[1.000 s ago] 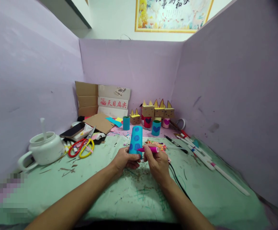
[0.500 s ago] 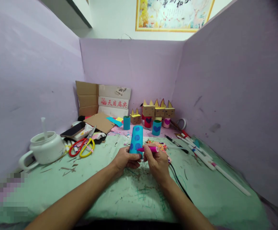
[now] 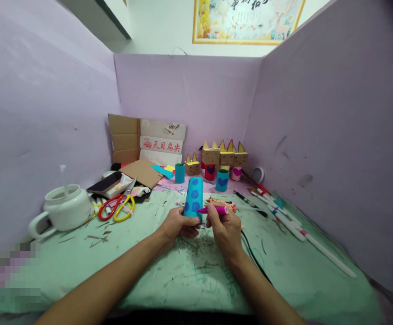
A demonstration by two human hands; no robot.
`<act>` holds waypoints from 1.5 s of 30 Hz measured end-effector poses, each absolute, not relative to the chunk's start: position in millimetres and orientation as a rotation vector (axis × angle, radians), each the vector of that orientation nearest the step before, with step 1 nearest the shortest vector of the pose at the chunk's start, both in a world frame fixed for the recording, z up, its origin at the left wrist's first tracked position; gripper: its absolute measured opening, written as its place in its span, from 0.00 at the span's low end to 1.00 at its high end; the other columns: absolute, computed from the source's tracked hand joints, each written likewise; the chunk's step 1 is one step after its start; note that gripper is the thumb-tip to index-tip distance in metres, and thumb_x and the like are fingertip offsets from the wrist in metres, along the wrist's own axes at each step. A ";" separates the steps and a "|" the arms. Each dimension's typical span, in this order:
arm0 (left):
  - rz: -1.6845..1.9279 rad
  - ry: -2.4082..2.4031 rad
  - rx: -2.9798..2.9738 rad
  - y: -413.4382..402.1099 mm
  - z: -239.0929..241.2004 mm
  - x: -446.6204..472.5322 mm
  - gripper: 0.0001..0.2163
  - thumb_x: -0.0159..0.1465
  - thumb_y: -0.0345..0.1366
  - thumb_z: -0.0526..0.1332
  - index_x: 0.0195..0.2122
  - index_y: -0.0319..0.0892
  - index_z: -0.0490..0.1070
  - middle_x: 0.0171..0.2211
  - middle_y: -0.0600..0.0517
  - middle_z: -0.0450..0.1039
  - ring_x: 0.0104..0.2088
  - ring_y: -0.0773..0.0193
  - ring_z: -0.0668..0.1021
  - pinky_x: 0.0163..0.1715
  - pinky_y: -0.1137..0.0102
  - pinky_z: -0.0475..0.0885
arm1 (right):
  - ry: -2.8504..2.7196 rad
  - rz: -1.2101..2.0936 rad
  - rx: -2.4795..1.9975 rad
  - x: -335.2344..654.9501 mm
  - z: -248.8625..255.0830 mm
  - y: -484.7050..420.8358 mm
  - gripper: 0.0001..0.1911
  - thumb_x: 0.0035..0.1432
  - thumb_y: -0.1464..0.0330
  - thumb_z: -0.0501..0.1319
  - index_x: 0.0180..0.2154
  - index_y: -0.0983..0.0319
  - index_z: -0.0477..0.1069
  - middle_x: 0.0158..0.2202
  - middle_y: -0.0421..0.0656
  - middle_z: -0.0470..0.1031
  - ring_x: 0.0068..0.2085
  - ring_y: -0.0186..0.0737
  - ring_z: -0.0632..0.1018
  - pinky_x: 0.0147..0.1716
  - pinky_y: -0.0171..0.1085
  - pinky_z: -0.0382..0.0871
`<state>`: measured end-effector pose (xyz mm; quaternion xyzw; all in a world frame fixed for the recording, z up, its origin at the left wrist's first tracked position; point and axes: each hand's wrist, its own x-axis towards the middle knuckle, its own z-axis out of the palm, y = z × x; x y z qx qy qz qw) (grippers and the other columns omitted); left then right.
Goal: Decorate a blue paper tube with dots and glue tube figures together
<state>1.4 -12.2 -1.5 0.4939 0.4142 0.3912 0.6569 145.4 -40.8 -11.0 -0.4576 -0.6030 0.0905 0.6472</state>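
My left hand [image 3: 180,223] is closed round the lower end of a blue paper tube [image 3: 194,187] marked with darker blue dots. The tube tilts away from me above the table. In my right hand [image 3: 226,228] is a pink marker [image 3: 218,210], held like a pen, its tip at or very near a dot on the tube's lower right. Whether the tip touches the paper I cannot tell. Behind the right hand lies a patterned red and yellow object [image 3: 232,206], partly hidden, and a black cable [image 3: 255,257] runs out from under that hand.
Red- and yellow-handled scissors [image 3: 123,204], a phone [image 3: 104,183] and a white mug [image 3: 68,214] with a straw stand left. Cardboard [image 3: 144,173], a short blue tube [image 3: 179,174], a blue heart tube [image 3: 222,181] and cardboard cat figures [image 3: 211,157] are behind. Several white markers [image 3: 289,225] lie right.
My right hand and the pink marker have shifted slightly right, the tip now nearer the tube's right edge. My left hand keeps its grip on the tube.
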 end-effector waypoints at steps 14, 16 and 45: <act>0.878 0.935 1.125 -11.8 -1.3 2.2 0.22 0.39 0.40 0.72 0.34 0.37 0.71 0.24 0.49 0.77 0.20 0.64 0.77 0.24 0.69 0.72 | -1.333 0.185 -1.052 145.1 -8.0 -41.7 0.16 0.62 0.60 0.56 0.27 0.61 0.74 0.17 0.37 0.68 0.22 0.37 0.72 0.26 0.36 0.66; 0.875 0.938 1.130 -12.4 -0.6 2.3 0.23 0.38 0.40 0.72 0.34 0.37 0.71 0.23 0.49 0.77 0.20 0.64 0.76 0.23 0.69 0.72 | -1.325 0.185 -1.052 145.1 -7.3 -41.7 0.17 0.62 0.59 0.56 0.27 0.62 0.74 0.17 0.37 0.68 0.21 0.36 0.71 0.24 0.35 0.65; 0.892 0.944 1.184 -16.2 0.7 3.3 0.21 0.39 0.38 0.72 0.34 0.36 0.72 0.24 0.50 0.75 0.21 0.64 0.76 0.24 0.69 0.71 | -1.339 0.269 -0.959 144.7 -8.0 -41.9 0.15 0.62 0.59 0.58 0.30 0.62 0.74 0.18 0.37 0.70 0.20 0.35 0.73 0.23 0.35 0.68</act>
